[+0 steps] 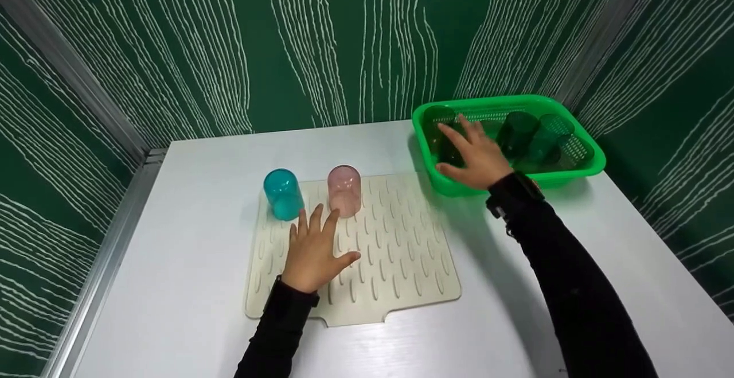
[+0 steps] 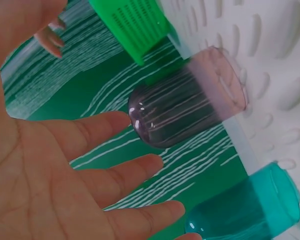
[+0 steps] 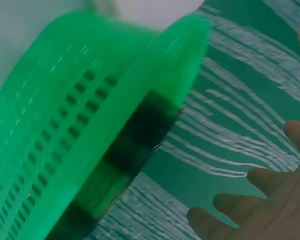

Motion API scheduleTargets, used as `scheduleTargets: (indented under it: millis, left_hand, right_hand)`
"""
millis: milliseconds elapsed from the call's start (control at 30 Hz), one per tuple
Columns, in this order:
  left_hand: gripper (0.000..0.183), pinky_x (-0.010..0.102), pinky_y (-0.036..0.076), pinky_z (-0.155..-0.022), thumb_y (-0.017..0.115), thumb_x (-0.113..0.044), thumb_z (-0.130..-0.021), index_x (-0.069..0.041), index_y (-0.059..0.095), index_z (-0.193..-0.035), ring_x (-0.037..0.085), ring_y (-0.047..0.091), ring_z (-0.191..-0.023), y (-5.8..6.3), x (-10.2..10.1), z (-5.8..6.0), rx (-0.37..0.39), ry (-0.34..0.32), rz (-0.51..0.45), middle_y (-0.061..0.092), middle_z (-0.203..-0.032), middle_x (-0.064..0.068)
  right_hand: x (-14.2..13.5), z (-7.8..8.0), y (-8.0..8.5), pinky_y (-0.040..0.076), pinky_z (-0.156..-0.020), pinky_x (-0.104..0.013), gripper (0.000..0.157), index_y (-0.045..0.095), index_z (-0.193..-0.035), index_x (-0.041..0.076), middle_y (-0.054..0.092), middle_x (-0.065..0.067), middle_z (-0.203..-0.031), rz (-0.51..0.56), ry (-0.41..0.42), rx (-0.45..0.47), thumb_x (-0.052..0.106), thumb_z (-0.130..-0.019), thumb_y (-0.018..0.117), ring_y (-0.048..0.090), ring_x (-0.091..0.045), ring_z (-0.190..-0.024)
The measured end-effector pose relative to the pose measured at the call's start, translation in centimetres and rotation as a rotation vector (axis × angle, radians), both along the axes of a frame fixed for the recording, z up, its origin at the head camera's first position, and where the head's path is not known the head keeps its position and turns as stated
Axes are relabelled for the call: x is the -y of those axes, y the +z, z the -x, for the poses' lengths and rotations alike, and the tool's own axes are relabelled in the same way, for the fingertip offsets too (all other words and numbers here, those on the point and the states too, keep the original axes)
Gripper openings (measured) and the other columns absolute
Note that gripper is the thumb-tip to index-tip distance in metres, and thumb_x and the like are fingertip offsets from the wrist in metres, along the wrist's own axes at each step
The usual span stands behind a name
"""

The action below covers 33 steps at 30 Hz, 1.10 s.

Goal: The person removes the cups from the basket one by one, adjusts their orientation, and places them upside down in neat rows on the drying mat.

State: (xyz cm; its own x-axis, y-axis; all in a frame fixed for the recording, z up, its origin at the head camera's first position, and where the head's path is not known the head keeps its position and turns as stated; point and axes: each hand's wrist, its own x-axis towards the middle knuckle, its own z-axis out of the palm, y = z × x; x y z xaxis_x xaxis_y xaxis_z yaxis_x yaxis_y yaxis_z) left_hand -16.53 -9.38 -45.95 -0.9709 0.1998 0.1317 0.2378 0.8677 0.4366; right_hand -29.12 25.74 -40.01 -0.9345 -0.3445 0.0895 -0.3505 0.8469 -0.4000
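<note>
A blue-teal cup and a pink cup stand upside down side by side along the far left part of a cream drying mat. My left hand hovers over the mat just in front of both cups, fingers spread; the left wrist view shows nothing in its grasp. Over the left end of a green plastic basket is my right hand, its fingers extended and holding nothing. Several dark, see-through cups sit inside the basket, partly hidden by that hand and the rim.
Mat and basket rest on a white table, the basket at its far right. Behind the table rises a dark green wall with white wavy lines. Similar panels flank both sides, with a metal frame post at the left.
</note>
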Motion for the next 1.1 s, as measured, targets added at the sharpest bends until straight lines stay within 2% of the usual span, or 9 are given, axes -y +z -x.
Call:
scheduleTargets:
  millis: [133,300,467,600,733,833,967,1033,1100]
  left_hand:
    - [0.091,0.080,0.027,-0.121,0.090,-0.042,-0.086,-0.003,0.050,-0.158,0.065,0.027,-0.155,0.0,0.1,0.1,0.016,0.000,-0.013,0.042,-0.163,0.033]
    - [0.091,0.080,0.028,-0.121,0.091,-0.042,-0.085,-0.003,0.051,-0.157,0.066,0.028,-0.154,-0.3,0.1,0.2,0.007,-0.002,-0.015,0.043,-0.162,0.033]
    - [0.091,0.080,0.029,-0.121,0.091,-0.042,-0.085,-0.003,0.051,-0.157,0.066,0.029,-0.153,-0.4,0.1,0.2,0.007,-0.007,-0.011,0.044,-0.161,0.033]
    - [0.090,0.079,0.029,-0.120,0.091,-0.042,-0.085,-0.003,0.051,-0.156,0.066,0.030,-0.153,-0.4,0.1,0.2,0.005,-0.006,-0.004,0.045,-0.160,0.033]
    - [0.089,0.079,0.030,-0.121,0.090,-0.041,-0.086,-0.003,0.052,-0.156,0.066,0.031,-0.153,-0.3,-0.1,0.2,0.000,-0.012,-0.007,0.046,-0.160,0.033]
    - [0.088,0.078,0.030,-0.121,0.090,-0.040,-0.086,-0.003,0.052,-0.156,0.066,0.031,-0.153,-0.2,-0.1,0.1,-0.002,-0.017,-0.014,0.046,-0.160,0.033]
    - [0.086,0.077,0.030,-0.122,0.089,-0.040,-0.088,-0.003,0.052,-0.156,0.065,0.031,-0.153,-0.3,-0.1,0.2,0.002,-0.020,-0.018,0.046,-0.159,0.033]
    - [0.085,0.077,0.030,-0.122,0.088,-0.040,-0.088,-0.003,0.052,-0.156,0.065,0.032,-0.152,-0.3,-0.1,0.2,0.008,-0.021,-0.017,0.046,-0.159,0.033]
    - [0.084,0.076,0.030,-0.122,0.088,-0.040,-0.089,-0.003,0.052,-0.156,0.065,0.032,-0.152,-0.3,-0.1,0.2,0.011,-0.020,-0.015,0.046,-0.159,0.033]
  right_hand:
    - [-0.5,2.3,-0.4,0.007,-0.131,-0.072,0.083,0.015,-0.174,0.018,-0.001,-0.026,-0.180,-0.112,-0.077,0.053,0.039,-0.109,0.063,-0.002,-0.058,-0.163]
    - [-0.7,4.6,-1.2,0.011,-0.128,-0.077,0.090,0.013,-0.174,0.015,0.002,-0.030,-0.178,-0.166,-0.129,0.101,0.040,-0.106,0.066,0.000,-0.062,-0.161]
    - [-0.3,5.4,-1.2,0.011,-0.126,-0.078,0.092,0.011,-0.173,0.008,0.007,-0.032,-0.177,-0.207,-0.149,0.150,0.036,-0.106,0.067,0.001,-0.062,-0.160]
    - [0.2,5.5,-1.1,0.015,-0.128,-0.075,0.088,0.014,-0.170,-0.002,0.023,-0.036,-0.172,-0.260,-0.150,0.176,0.031,-0.107,0.066,0.012,-0.060,-0.160]
    - [0.4,5.7,-1.2,0.025,-0.127,-0.070,0.073,0.031,-0.163,-0.010,0.047,-0.039,-0.156,-0.315,-0.125,0.147,0.022,-0.107,0.065,0.041,-0.057,-0.149]
    - [0.3,5.9,-1.6,0.034,-0.123,-0.068,0.050,0.050,-0.148,-0.013,0.063,-0.039,-0.137,-0.343,-0.094,0.103,0.013,-0.106,0.062,0.058,-0.056,-0.131]
    - [0.2,6.1,-2.1,0.050,-0.108,-0.066,0.026,0.064,-0.128,-0.010,0.070,-0.036,-0.120,-0.351,-0.084,0.074,0.001,-0.107,0.053,0.067,-0.054,-0.112]
    - [0.3,6.0,-2.2,0.055,-0.099,-0.065,0.024,0.066,-0.124,-0.009,0.070,-0.035,-0.117,-0.357,-0.091,0.078,-0.002,-0.108,0.050,0.068,-0.053,-0.108]
    - [0.5,5.9,-2.2,0.056,-0.097,-0.064,0.025,0.066,-0.125,-0.008,0.070,-0.035,-0.118,-0.373,-0.099,0.088,-0.003,-0.109,0.048,0.068,-0.053,-0.109]
